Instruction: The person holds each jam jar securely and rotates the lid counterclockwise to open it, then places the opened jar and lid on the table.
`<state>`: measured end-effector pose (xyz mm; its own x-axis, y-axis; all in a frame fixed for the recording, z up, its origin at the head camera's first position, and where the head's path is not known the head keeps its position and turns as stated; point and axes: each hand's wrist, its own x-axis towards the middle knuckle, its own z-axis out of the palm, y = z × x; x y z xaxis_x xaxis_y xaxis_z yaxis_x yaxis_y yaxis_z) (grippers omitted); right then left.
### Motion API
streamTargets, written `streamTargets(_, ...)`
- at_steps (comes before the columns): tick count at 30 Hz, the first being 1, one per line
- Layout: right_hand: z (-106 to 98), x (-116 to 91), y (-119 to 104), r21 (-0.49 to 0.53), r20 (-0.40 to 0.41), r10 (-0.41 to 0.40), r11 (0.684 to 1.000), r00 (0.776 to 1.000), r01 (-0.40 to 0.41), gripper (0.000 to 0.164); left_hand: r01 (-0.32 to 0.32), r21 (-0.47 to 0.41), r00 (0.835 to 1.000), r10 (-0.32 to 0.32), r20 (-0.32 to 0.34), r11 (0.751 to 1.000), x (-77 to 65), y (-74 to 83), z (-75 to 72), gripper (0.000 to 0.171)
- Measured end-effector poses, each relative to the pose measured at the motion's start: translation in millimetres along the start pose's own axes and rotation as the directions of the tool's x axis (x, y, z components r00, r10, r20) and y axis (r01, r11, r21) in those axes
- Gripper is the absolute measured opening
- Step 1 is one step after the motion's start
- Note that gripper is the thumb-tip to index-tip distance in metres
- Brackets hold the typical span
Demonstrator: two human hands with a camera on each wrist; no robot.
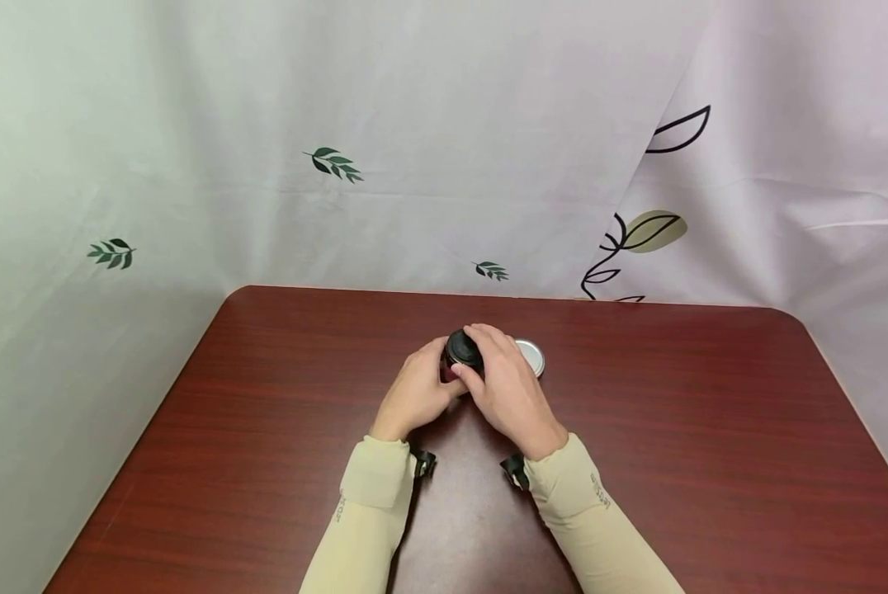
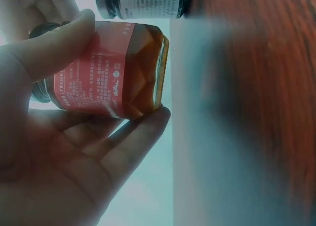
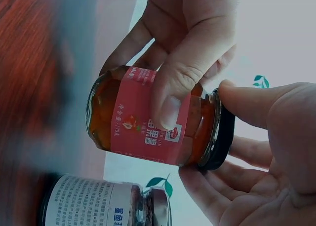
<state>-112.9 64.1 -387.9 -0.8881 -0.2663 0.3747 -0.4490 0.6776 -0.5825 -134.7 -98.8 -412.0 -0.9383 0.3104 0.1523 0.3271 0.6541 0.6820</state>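
A strawberry jam jar (image 3: 136, 112) with a red label and amber contents is held off the table between both hands. My left hand (image 1: 417, 392) grips its body, the thumb lying across the label in the right wrist view. Around the black lid (image 3: 226, 130) at the jar's mouth curl the thumb and fingers of my right hand (image 1: 509, 388). In the head view most of the jar is hidden by the hands, and only the lid top shows. A second jar (image 3: 86, 201), white-labelled with a silver lid (image 1: 531, 357), stands just beyond the right hand.
The reddish-brown wooden table (image 1: 266, 462) has rounded far corners. Behind it and along its sides hangs a pale curtain (image 1: 414, 99) printed with leaves. Dark straps show at both wrists, beside the cream sleeves (image 1: 373, 487).
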Motion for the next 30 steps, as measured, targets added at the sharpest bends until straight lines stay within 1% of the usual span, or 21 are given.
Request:
streamTargets(3, 0, 0, -1, 0.007, -0.010, -0.010, 1.000, 1.000, 0.010, 0.049, -0.004, 0.001, 1.000, 0.004, -0.011, 1.000, -0.9, -0.4, -2.6, 0.055)
streamTargets(6, 1, 0, -2, 0.018, -0.014, -0.010, 1.000, 1.000, 0.011, 0.050, 0.010, -0.005, 1.000, -0.010, -0.022, 1.000, -1.8, -0.6, -6.0, 0.055)
streamTargets(16, 3, 2, -5, 0.039, -0.036, 0.024, 0.999, 0.999, -0.023, 0.051, 0.004, 0.014, 1.000, -0.004, -0.027, 1.000, -1.6, -2.1, -12.8, 0.057)
streamTargets(22, 5, 5, -7, 0.062, -0.060, 0.039, 0.997, 0.997, -0.036, 0.052, 0.005, 0.004, 1.000, -0.005, -0.020, 1.000, -2.0, -2.3, -16.1, 0.059)
streamTargets(26, 6, 7, -8, 0.079, -0.067, 0.048, 0.996, 0.997, -0.043, 0.052, 0.011, -0.002, 1.000, -0.012, -0.029, 1.000, -2.7, -2.4, -18.7, 0.058)
streamTargets(30, 8, 8, -9, 0.089, -0.082, 0.064, 0.994, 0.995, -0.057, 0.053, 0.004, 0.002, 0.999, -0.003, -0.041, 1.000, -3.0, -2.4, -20.5, 0.057)
